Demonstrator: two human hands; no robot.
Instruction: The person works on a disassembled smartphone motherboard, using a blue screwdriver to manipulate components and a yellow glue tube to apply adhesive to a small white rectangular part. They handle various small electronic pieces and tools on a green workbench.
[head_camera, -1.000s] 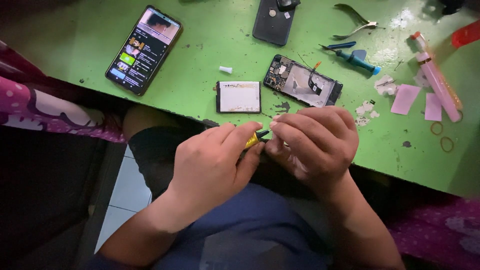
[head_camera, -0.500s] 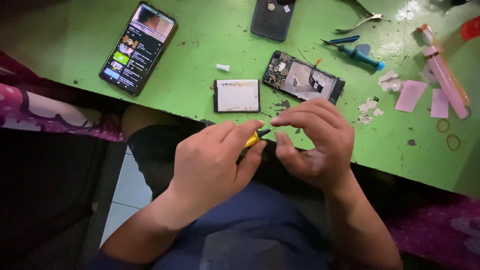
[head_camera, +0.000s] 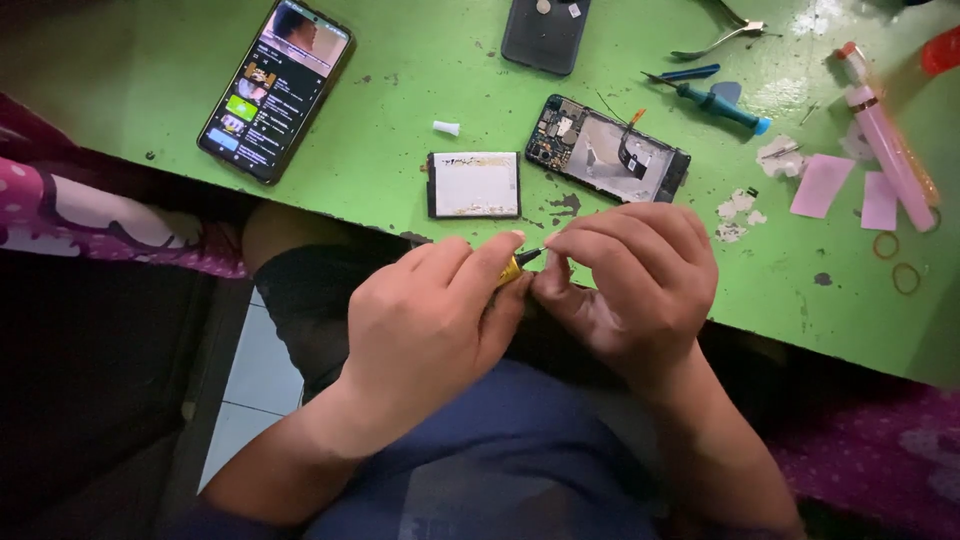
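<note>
My left hand is closed around a small yellow tube with a dark tip that pokes out toward the right. My right hand meets it, fingertips pinched at the tube's tip; whatever small piece it holds is hidden. Both hands hover at the near edge of the green table. Just beyond them lie a white flat phone battery and an opened phone body with its circuit board showing.
A phone with a lit screen lies at the far left. A dark back cover, tweezers, a blue screwdriver, a pink tube, pink paper scraps and rubber bands spread across the right side.
The view has shifted slightly. My hands stay together at the table edge, with the right fingers closing more tightly over the tube's tip.
</note>
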